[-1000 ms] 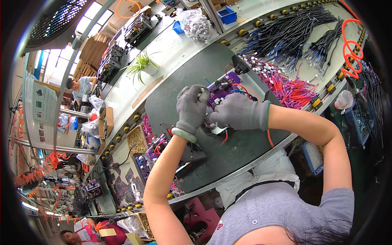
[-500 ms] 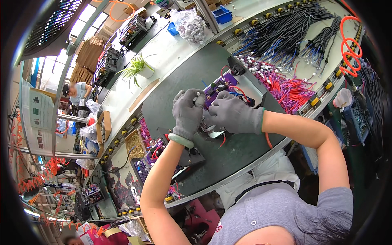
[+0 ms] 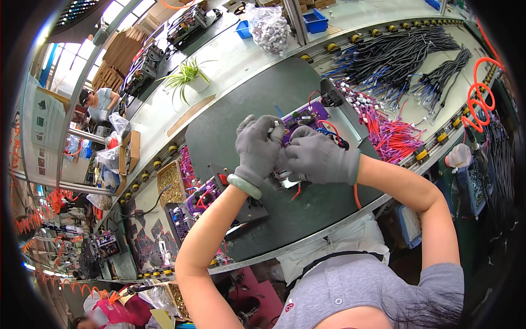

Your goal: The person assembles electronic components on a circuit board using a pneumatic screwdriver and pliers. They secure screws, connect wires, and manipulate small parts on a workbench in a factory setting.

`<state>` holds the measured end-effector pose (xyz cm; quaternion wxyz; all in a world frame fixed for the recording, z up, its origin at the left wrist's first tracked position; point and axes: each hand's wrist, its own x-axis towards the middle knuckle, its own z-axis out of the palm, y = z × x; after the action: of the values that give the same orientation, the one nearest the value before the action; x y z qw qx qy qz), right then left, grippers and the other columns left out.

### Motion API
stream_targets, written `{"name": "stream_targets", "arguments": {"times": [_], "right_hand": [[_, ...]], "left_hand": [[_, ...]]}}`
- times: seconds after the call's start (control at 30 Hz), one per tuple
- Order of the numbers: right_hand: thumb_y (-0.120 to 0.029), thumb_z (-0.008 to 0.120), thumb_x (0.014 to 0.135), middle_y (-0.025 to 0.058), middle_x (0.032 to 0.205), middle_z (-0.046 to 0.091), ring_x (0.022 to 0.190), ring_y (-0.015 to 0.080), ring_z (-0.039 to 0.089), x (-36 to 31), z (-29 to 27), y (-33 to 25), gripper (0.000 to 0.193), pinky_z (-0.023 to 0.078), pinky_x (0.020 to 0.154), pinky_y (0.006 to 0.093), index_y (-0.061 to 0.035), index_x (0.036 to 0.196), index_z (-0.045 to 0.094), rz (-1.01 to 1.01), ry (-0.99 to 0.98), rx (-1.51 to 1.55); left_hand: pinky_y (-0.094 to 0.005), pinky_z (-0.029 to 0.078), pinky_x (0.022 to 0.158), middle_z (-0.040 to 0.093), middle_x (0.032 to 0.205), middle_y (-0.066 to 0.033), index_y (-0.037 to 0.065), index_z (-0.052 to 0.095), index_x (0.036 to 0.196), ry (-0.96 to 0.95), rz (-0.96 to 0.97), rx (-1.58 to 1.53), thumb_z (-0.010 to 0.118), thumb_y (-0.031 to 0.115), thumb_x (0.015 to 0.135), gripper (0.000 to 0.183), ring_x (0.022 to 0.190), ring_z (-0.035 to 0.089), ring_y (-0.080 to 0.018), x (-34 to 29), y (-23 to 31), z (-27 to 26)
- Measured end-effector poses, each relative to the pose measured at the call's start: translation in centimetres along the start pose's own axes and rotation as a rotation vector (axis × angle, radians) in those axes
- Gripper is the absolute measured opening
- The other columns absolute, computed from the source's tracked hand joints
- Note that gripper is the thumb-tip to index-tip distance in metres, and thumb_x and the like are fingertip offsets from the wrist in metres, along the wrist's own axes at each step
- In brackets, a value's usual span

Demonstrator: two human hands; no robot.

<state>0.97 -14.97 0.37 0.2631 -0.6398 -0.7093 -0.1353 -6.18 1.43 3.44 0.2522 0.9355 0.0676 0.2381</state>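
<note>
Both hands wear grey work gloves. My left hand (image 3: 258, 143) is closed, with a small white piece (image 3: 273, 125) showing at its curled fingertips. Close beside it, my right hand (image 3: 320, 157) is pinched; what its fingers hold is hidden. Just beyond the hands lies a purple circuit board (image 3: 305, 116) in an open metal housing (image 3: 348, 122), with red and blue wires on its right part. A loose red wire (image 3: 296, 192) sticks out below my hands. Another black unit with a purple board (image 3: 204, 198) sits left of my left wrist.
The work lies on a dark green mat (image 3: 235, 98). At the right are bundled black cables (image 3: 383, 57) and a pile of red-purple wires (image 3: 392, 134). Beyond stand a potted plant (image 3: 198, 83), a bag of white parts (image 3: 268, 33) and a blue bin (image 3: 315, 22). A person (image 3: 101, 101) works far left.
The whole view has shifted and turned slightly. My hands stay together in front of the purple board, with almost the same grip.
</note>
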Motion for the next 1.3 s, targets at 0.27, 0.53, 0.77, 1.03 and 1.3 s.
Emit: {"name": "stream_targets", "arguments": {"times": [0.27, 0.53, 0.77, 1.03, 1.3], "right_hand": [[-0.023, 0.067, 0.08, 0.0035, 0.079, 0.064, 0.081, 0.022, 0.066, 1.3, 0.5, -0.4, 0.01, 0.047, 0.092, 0.0396, -0.0145, 0.074, 0.068, 0.038, -0.087, -0.023], [-0.035, 0.072, 0.083, 0.0081, 0.079, 0.068, 0.078, 0.0298, 0.066, 1.3, -2.6, -1.5, 0.022, 0.048, 0.079, 0.0434, -0.0136, 0.09, 0.07, 0.522, 0.178, 0.29], [-0.024, 0.067, 0.092, 0.0159, 0.078, 0.067, 0.074, 0.0316, 0.067, 2.3, -2.0, -1.6, 0.019, 0.052, 0.068, 0.0388, -0.0068, 0.098, 0.071, 0.654, 0.279, 0.745], [-0.026, 0.068, 0.09, 0.0155, 0.076, 0.067, 0.071, 0.0325, 0.067, 2.9, -1.2, -1.1, 0.021, 0.051, 0.064, 0.0394, -0.0066, 0.097, 0.072, 0.579, 0.265, 0.62], [-0.016, 0.071, 0.081, 0.0106, 0.082, 0.069, 0.076, 0.0295, 0.067, 2.3, -0.3, -0.9, 0.014, 0.052, 0.072, 0.0392, -0.0076, 0.092, 0.07, 0.445, 0.45, 0.192]], "left_hand": [[-0.0378, 0.049, 0.089, 0.068, 0.077, -0.0069, 0.011, 0.072, 0.086, 0.017, -0.007, 0.047, 0.071, 0.021, 0.084, 0.011, 0.079, 0.065, -0.0257, 0.0, 0.0, 0.3], [-0.0415, 0.041, 0.106, 0.065, 0.066, -0.0061, 0.012, 0.073, 0.083, -0.127, 0.064, -0.02, 0.071, 0.022, 0.081, 0.011, 0.072, 0.066, -0.0243, -0.6, 2.5, -4.8], [-0.0315, 0.052, 0.084, 0.07, 0.093, -0.0072, 0.004, 0.07, 0.108, -0.186, -0.224, -0.015, 0.072, 0.011, 0.083, 0.026, 0.097, 0.067, -0.0174, -2.3, 2.6, -8.4], [-0.0308, 0.054, 0.083, 0.07, 0.098, -0.0091, -0.001, 0.07, 0.102, -0.086, 0.027, -0.175, 0.07, 0.013, 0.088, 0.02, 0.089, 0.068, -0.0165, -2.3, 2.5, -6.5], [-0.0379, 0.054, 0.076, 0.07, 0.091, -0.0139, 0.006, 0.069, 0.098, -0.127, -0.182, -0.054, 0.069, 0.03, 0.089, 0.025, 0.085, 0.069, -0.0285, -1.3, 1.9, -4.8]]}}
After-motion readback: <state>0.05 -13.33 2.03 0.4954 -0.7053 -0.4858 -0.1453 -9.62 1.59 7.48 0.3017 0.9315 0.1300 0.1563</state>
